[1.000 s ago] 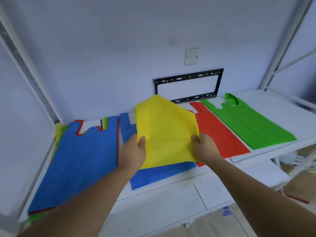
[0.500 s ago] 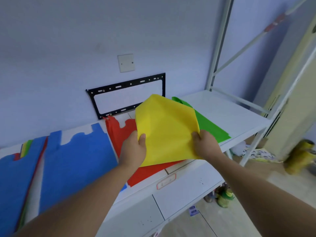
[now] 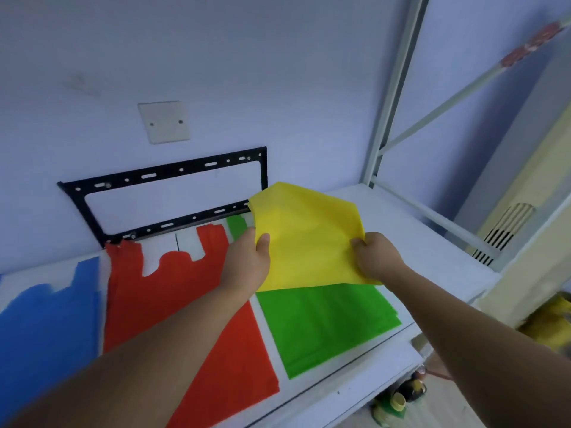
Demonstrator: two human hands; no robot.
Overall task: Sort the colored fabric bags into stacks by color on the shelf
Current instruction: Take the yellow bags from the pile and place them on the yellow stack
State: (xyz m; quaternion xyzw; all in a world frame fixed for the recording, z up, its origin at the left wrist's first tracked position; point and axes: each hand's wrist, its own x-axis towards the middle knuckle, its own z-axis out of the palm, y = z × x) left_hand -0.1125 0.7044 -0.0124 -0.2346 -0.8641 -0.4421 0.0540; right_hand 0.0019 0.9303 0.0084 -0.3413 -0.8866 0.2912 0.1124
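A pale lilac wall (image 3: 247, 57) carries a blank white cover plate (image 3: 163, 122) above a black slotted metal bracket (image 3: 160, 174). At right, a white metal upright (image 3: 392, 97) and diagonal brace (image 3: 463, 91) frame a cream-yellow wall with a slatted vent (image 3: 503, 230) low down.

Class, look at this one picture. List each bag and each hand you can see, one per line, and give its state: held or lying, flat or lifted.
yellow bag: held up over the shelf by both hands
left hand: gripping the yellow bag's left edge
right hand: gripping its right edge
green bag: lying flat
red bag: lying flat
blue bag: lying flat
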